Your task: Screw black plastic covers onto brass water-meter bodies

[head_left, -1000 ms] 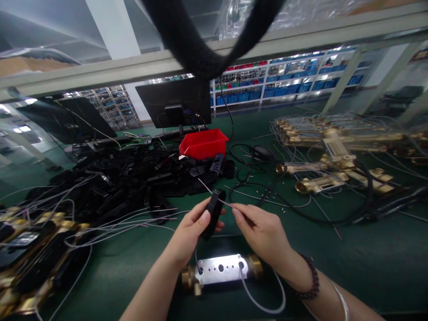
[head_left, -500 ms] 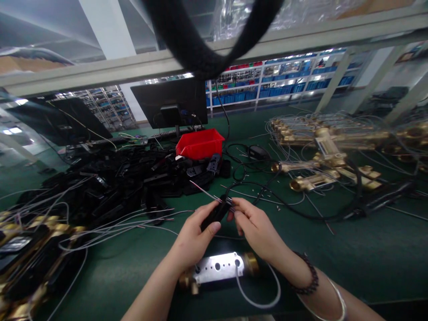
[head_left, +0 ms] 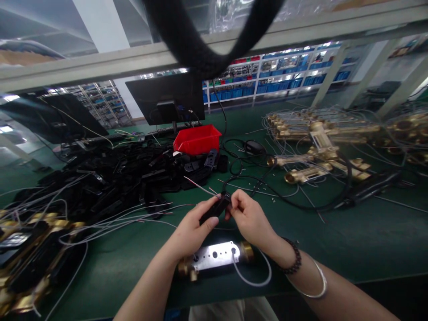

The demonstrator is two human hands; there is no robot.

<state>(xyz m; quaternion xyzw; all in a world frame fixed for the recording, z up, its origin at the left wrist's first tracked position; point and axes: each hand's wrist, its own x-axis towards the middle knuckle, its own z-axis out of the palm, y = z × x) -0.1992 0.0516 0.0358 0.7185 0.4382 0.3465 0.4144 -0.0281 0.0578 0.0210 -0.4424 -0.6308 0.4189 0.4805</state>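
My left hand (head_left: 197,227) is wrapped round a small black plastic housing (head_left: 216,209), with the thumb along its near side. Thin grey wire (head_left: 200,187) with a reddish end sticks out past the housing's far end. My right hand (head_left: 245,216) pinches at the housing's right end; its fingertips are curled in, and what lies between them is too small to make out. Below both hands a brass valve body (head_left: 247,251) with a silver plate (head_left: 216,256) lies on the bench. From a hole in that plate loops a grey cable (head_left: 250,283).
A heap of black plastic parts (head_left: 127,174) lies left of centre, before a red bin (head_left: 197,139). Brass bodies with wires (head_left: 307,171) fill the right side. More brass assemblies (head_left: 36,254) sit at the left. A black cable (head_left: 287,200) crosses the green bench (head_left: 341,249).
The camera view has shifted slightly, so the bench items sit a little higher and further left. My right hand's fingers have curled tighter at the housing's end. My left hand keeps its hold.
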